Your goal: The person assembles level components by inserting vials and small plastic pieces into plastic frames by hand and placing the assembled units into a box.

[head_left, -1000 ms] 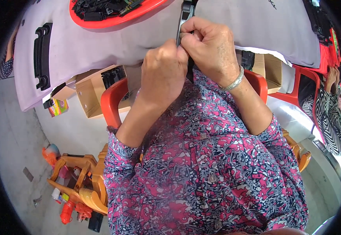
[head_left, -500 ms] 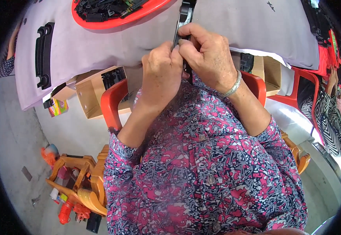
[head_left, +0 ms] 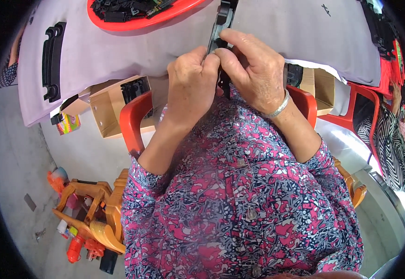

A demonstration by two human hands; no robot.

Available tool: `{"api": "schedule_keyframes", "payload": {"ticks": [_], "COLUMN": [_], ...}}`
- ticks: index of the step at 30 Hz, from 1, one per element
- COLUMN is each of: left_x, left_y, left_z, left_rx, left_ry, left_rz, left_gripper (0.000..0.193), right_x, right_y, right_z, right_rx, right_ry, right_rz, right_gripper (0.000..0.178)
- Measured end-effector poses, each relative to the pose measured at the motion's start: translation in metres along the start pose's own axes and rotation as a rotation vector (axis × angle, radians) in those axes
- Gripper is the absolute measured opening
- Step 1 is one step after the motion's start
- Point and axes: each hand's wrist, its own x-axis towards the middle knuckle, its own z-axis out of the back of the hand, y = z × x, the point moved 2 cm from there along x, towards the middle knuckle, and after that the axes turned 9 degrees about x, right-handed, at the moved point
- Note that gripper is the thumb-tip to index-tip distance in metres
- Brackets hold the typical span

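Both hands meet over a long black plastic strip-like part [head_left: 223,18] that runs from the table's near edge toward my body. My left hand [head_left: 192,86] is closed, its thumb and fingers pinching the part's left side. My right hand [head_left: 254,69] is curled, its thumb and forefinger pressed at the part's upper face, close to the left thumb. What lies under the fingertips is hidden. A similar long black part [head_left: 53,63] with rounded clips at its ends lies on the left of the cloth-covered table [head_left: 119,56].
A red tray [head_left: 149,21] heaped with small black pieces sits at the far left. Small dark bits [head_left: 326,9] lie at the far right. Open cardboard boxes [head_left: 107,109] stand below the table. Red chair arms [head_left: 135,118] flank me. People sit at the right.
My right hand has shifted slightly right and its forefinger has lifted away from the left hand's fingers. My left hand stays nearly in place on the part.
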Motion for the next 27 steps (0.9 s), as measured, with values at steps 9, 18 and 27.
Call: {"api": "schedule_keyframes", "payload": {"ticks": [9,18,27], "left_x": [-0.001,0.003,0.006], "left_y": [-0.001,-0.003,-0.009], "left_z": [0.005,0.009,0.019], "left_rx": [0.089,0.009,-0.086], "left_ry": [-0.084,-0.037,0.133], "left_rz": [-0.046,-0.004,0.213], "left_gripper": [0.031,0.031,0.038], "right_x": [0.003,0.014,0.071], "right_y": [0.001,-0.004,0.003], "right_z": [0.001,0.014,0.04], "right_rx": [-0.061,0.176,-0.01], "right_ry": [0.111,0.241,0.228], "right_rz": [0.08,-0.099,-0.053], "right_gripper": [0.009,0.017,0.018]}}
